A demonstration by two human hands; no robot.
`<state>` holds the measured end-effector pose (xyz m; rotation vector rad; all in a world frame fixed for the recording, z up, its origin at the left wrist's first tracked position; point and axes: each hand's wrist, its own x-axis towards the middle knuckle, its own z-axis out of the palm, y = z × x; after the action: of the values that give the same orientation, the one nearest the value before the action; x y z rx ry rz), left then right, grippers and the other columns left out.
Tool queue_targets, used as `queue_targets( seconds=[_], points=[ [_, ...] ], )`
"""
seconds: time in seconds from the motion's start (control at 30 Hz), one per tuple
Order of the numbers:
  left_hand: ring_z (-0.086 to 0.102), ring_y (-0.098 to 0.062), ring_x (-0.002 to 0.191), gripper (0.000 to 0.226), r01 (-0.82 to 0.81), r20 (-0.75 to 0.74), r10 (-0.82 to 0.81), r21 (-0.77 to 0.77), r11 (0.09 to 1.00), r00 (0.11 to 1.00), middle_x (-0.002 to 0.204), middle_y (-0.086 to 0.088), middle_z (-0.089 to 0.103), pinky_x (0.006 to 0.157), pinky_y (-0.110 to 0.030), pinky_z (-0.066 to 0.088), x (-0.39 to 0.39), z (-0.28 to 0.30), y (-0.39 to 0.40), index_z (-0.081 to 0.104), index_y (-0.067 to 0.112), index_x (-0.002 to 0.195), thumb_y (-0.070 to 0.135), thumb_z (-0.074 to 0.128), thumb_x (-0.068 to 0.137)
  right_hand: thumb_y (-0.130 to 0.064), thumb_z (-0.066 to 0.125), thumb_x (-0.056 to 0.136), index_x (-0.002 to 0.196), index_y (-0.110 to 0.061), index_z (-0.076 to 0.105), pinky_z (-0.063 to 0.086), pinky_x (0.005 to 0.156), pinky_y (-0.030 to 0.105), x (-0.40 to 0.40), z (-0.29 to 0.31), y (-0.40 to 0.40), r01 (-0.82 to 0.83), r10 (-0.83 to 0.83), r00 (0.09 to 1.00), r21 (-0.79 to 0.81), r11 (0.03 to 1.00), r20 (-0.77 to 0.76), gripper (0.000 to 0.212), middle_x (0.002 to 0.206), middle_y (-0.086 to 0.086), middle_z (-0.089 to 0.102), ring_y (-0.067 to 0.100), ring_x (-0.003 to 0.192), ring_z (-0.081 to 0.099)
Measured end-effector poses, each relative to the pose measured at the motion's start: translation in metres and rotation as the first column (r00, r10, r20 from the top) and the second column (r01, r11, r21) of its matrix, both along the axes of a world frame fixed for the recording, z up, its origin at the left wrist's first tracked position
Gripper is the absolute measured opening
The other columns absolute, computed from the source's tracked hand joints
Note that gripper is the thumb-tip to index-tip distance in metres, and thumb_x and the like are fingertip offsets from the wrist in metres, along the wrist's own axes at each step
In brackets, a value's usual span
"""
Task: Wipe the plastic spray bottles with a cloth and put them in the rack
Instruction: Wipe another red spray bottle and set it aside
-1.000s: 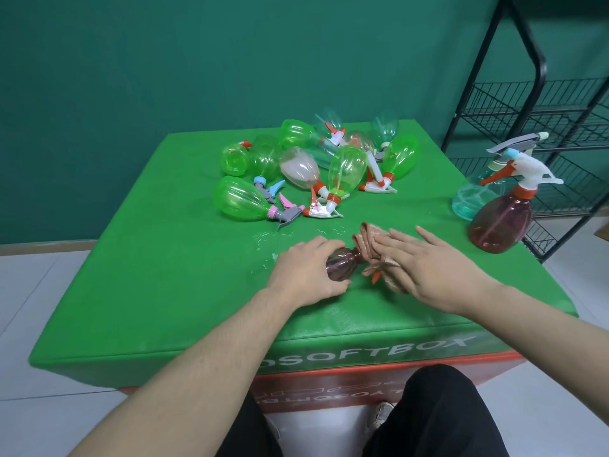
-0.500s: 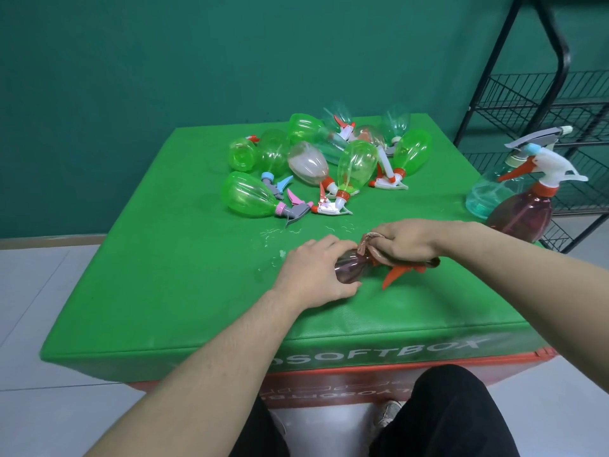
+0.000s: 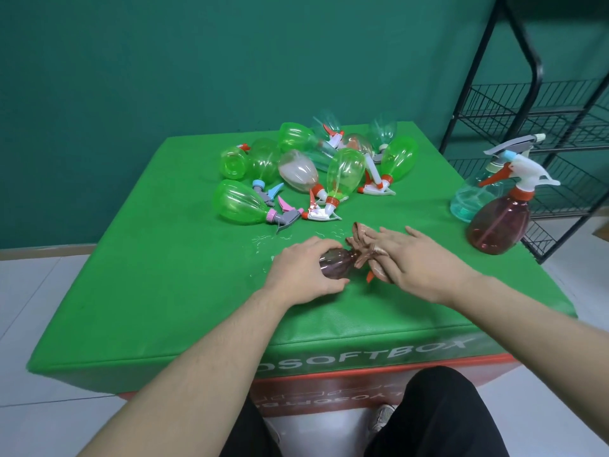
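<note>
Left hand: the left hand curls over the base of the maroon bottle, which lies on its side at lower centre of the green tabletop.
Right hand: the right hand has its fingers spread flat, pressing the pinkish cloth onto the bottle's neck.
Waiting: a pile of green bottles at upper centre.
Rack: the black rack at the right edge — well apart.
Risk: water droplets beside the bottle — likely a slick, round body could roll or slip from under the pressing palm.

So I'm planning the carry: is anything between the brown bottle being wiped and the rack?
Yes: two upright bottles, a maroon one and a pale blue one, stand at the table's right edge before the rack.
</note>
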<state>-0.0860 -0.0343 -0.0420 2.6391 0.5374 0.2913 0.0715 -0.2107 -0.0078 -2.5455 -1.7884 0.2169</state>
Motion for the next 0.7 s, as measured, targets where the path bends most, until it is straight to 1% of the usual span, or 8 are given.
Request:
queue_targets(
  seconds=[0.07,0.13,0.27,0.33,0.43,0.53,0.6,0.7],
  points=[
    [0.06,-0.009,0.102,0.066,-0.008,-0.014,0.008,0.003,1.0,1.0,0.118,0.019,0.063,0.089,-0.029,0.052,0.002,0.001,0.0,0.056,0.044,0.133,0.063,0.076,0.073,-0.055,0.004,0.094,0.153,-0.025,0.043,0.005,0.125,0.041,-0.012,-0.008,-0.009,0.007,-0.011,0.996,0.038,0.999,0.092,0.076,0.164,-0.005,0.03,0.016,0.154,0.022],
    [0.061,-0.009,0.102,0.067,-0.017,-0.027,0.017,0.01,1.0,0.999,0.117,0.018,0.063,0.088,-0.029,0.052,0.004,0.002,-0.002,0.056,0.043,0.133,0.063,0.076,0.073,-0.053,0.004,0.094,0.154,-0.02,0.042,0.003,0.125,0.042,-0.025,-0.014,-0.015,0.031,-0.042,0.988,0.072,0.997,0.151,0.078,0.162,-0.001,0.034,0.019,0.154,0.023],
    [0.06,-0.01,0.098,0.064,-0.054,-0.033,0.055,0.027,0.998,0.998,0.114,0.016,0.063,0.079,-0.026,0.047,0.007,0.003,-0.006,0.057,0.043,0.132,0.062,0.075,0.074,-0.044,0.018,0.099,0.146,-0.014,0.054,0.021,0.122,0.05,-0.044,-0.022,-0.017,0.059,-0.086,0.971,0.124,0.99,0.224,0.067,0.152,0.005,0.05,0.026,0.145,0.041],
    [0.06,-0.012,0.097,0.064,-0.086,-0.029,0.087,0.057,0.995,0.996,0.113,0.013,0.063,0.078,-0.027,0.047,0.009,0.003,-0.01,0.057,0.041,0.133,0.064,0.073,0.075,-0.041,0.027,0.099,0.137,-0.012,0.063,0.034,0.115,0.05,-0.05,-0.027,-0.016,0.046,-0.087,0.961,0.155,0.987,0.264,0.06,0.142,0.007,0.06,0.028,0.136,0.054],
    [0.062,-0.019,0.105,0.068,-0.132,-0.029,0.137,0.133,0.982,0.99,0.119,0.009,0.062,0.084,-0.032,0.052,0.011,0.001,-0.017,0.053,0.037,0.137,0.067,0.068,0.078,-0.039,0.033,0.095,0.129,-0.011,0.069,0.052,0.101,0.047,-0.053,-0.025,-0.015,0.026,-0.067,0.946,0.131,0.991,0.317,0.056,0.131,0.007,0.068,0.031,0.12,0.064],
    [0.06,-0.022,0.112,0.066,-0.162,0.002,0.165,0.179,0.97,0.986,0.125,0.006,0.06,0.088,-0.034,0.051,0.008,-0.003,-0.022,0.05,0.036,0.139,0.064,0.065,0.082,-0.041,0.028,0.097,0.127,-0.017,0.067,0.051,0.082,0.042,-0.055,-0.014,-0.009,0.048,-0.061,0.934,0.043,0.998,0.353,0.055,0.122,0.001,0.07,0.03,0.1,0.06],
    [0.059,-0.022,0.113,0.066,-0.168,0.015,0.168,0.184,0.968,0.986,0.129,0.006,0.059,0.089,-0.035,0.05,0.006,-0.006,-0.022,0.049,0.036,0.141,0.064,0.063,0.083,-0.041,0.026,0.101,0.132,-0.02,0.06,0.05,0.084,0.041,-0.057,-0.007,-0.002,0.052,-0.053,0.94,0.013,0.999,0.337,0.051,0.128,-0.001,0.064,0.029,0.103,0.056],
    [0.058,-0.023,0.114,0.07,-0.18,0.01,0.181,0.196,0.964,0.983,0.13,0.005,0.058,0.092,-0.037,0.052,0.005,-0.009,-0.025,0.046,0.035,0.143,0.067,0.062,0.083,-0.04,0.026,0.105,0.14,-0.017,0.053,0.046,0.098,0.041,-0.057,0.003,0.009,0.025,-0.01,0.95,-0.042,0.999,0.311,0.049,0.138,0.003,0.055,0.029,0.114,0.052]
  ],
)
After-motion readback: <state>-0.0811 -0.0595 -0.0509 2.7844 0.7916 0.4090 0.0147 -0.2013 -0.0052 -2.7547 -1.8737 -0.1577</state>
